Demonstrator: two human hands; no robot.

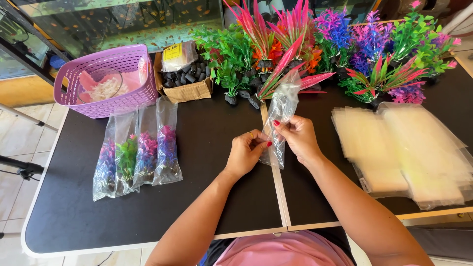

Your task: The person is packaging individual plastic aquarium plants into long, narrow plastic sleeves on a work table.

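From the head camera, the left hand (245,152) and right hand (299,138) are close together above the black table (207,197), both pinching a clear plastic bag (280,118) with a pink plastic plant (283,66) poking out of its top; the bag looks light, thin and slippery, best gripped at its edges. Left of the hands lie four filled bags (138,152). Beyond them, a purple basket (106,81) holds white bits and a cardboard box (185,81) holds black bases, while empty bags (409,152) are stacked right of the hands.

A black surface (148,207) with pale edging stands on a light tiled floor (19,148), with a glass aquarium (123,22) at the upper left of the frame in daylight.
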